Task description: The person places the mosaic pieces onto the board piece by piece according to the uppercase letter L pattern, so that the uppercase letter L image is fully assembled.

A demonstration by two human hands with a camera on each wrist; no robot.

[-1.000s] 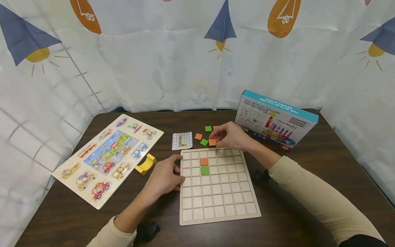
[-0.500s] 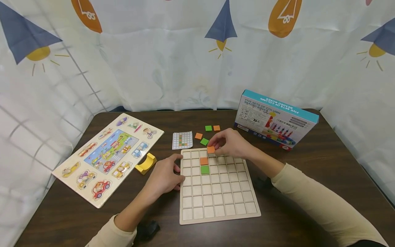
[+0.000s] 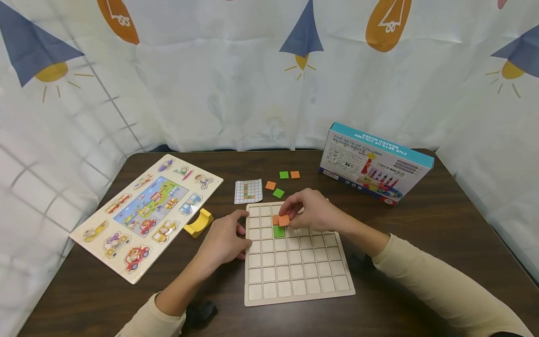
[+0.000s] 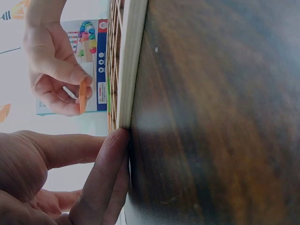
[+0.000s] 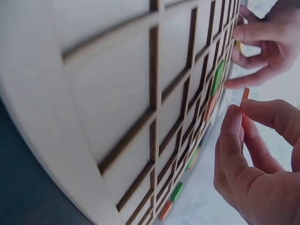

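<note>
My right hand (image 3: 313,211) pinches an orange tile (image 3: 284,220) between thumb and fingers above the wooden grid board (image 3: 294,271). In the left wrist view the held tile (image 4: 82,97) is seen edge-on, off the board. Beneath and beside it, an orange tile (image 3: 275,219) and a green tile (image 3: 279,231) lie in adjoining cells of one column. My left hand (image 3: 223,238) rests at the board's left edge, fingers relaxed; the left wrist view shows its fingertips (image 4: 117,140) touching the board's side.
Loose green (image 3: 278,193) and orange tiles (image 3: 270,186) lie behind the board, near a small pattern card (image 3: 248,191). A vehicle puzzle board (image 3: 147,210) lies at the left with a yellow curved piece (image 3: 199,223) by it. A printed box (image 3: 375,164) stands at back right.
My right hand took the orange tile from the loose group behind the board and brought it forward and slightly left over the grid. My left hand has stayed at the board's edge.
</note>
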